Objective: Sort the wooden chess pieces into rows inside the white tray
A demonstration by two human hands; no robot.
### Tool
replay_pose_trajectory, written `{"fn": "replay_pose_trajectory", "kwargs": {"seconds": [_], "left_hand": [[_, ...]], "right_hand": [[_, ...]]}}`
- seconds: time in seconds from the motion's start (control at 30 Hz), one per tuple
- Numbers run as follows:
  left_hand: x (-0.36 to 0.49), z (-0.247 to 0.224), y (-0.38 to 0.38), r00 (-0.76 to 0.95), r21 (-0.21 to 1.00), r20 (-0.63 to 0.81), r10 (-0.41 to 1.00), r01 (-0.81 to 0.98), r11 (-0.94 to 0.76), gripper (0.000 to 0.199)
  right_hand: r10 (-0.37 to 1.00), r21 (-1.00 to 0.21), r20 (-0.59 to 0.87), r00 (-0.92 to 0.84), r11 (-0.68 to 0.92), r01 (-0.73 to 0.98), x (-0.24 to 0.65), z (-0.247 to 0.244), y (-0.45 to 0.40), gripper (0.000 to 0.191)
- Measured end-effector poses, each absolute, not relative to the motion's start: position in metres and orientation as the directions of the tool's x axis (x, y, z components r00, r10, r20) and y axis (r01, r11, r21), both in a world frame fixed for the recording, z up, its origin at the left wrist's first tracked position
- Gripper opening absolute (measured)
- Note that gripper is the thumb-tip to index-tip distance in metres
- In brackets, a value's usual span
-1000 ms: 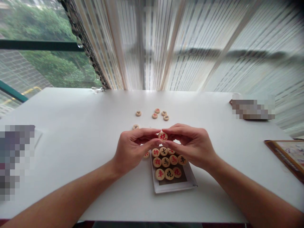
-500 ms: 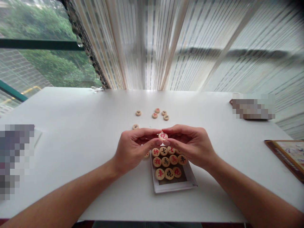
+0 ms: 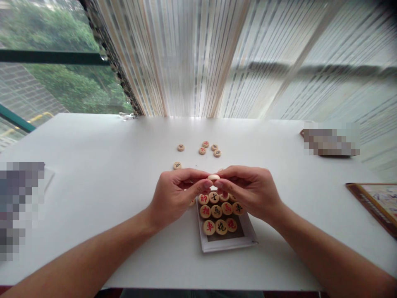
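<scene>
A round wooden Chinese chess piece (image 3: 214, 177) is pinched between my two hands, turned so that its pale rim faces me. My left hand (image 3: 178, 192) grips it from the left with thumb and fingers; my right hand (image 3: 251, 188) does the same from the right. Below them lies a grey-white box or book (image 3: 228, 245) with a dark panel. Rows of chess pieces with red and black characters rest on it, among them a black piece (image 3: 221, 227) in the front row. My hands hide part of the back row.
Several loose chess pieces (image 3: 202, 150) lie farther back on the white table (image 3: 102, 165), and one black-marked piece (image 3: 177, 165) is just beyond my left hand. A brown-edged board (image 3: 372, 203) is at the right. Pixelated objects sit at both sides. Striped curtains (image 3: 192, 62) hang behind the table.
The held piece has tilted between my fingers: its red character faced me before, and now its edge does. My hands have stayed in nearly the same place.
</scene>
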State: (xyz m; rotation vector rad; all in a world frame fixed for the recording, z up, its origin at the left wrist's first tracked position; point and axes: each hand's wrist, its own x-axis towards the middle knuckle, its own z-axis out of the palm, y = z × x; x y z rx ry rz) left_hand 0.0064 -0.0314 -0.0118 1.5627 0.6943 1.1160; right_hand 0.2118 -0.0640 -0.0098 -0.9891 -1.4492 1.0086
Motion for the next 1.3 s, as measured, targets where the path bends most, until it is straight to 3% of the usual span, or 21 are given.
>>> {"fn": "replay_pose_trajectory", "kwargs": {"seconds": [0.23, 0.7, 1.0, 1.3], "left_hand": [[0.008, -0.015, -0.034, 0.436, 0.93, 0.364, 0.823, -0.128, -0.344, 0.038], [0.005, -0.016, -0.032, 0.476, 0.892, 0.424, 0.771, -0.073, -0.446, 0.025], [0.004, -0.013, -0.032, 0.515, 0.788, 0.532, 0.672, -0.01, -0.616, 0.02], [0.004, -0.016, -0.032, 0.494, 0.854, 0.494, 0.716, -0.119, -0.507, 0.026]], "right_hand": [[0.979, -0.989, 0.147, -0.14, 0.144, -0.032, 0.212, -0.004, -0.065, 0.022], [0.968, -0.992, -0.036, -0.25, -0.065, -0.108, 0.209, -0.001, -0.065, 0.028], [0.963, -0.994, -0.022, -0.268, -0.05, -0.099, 0.212, -0.001, -0.065, 0.028], [0.95, -0.977, -0.028, -0.311, -0.092, -0.193, 0.214, 0.0, -0.065, 0.026]]}}
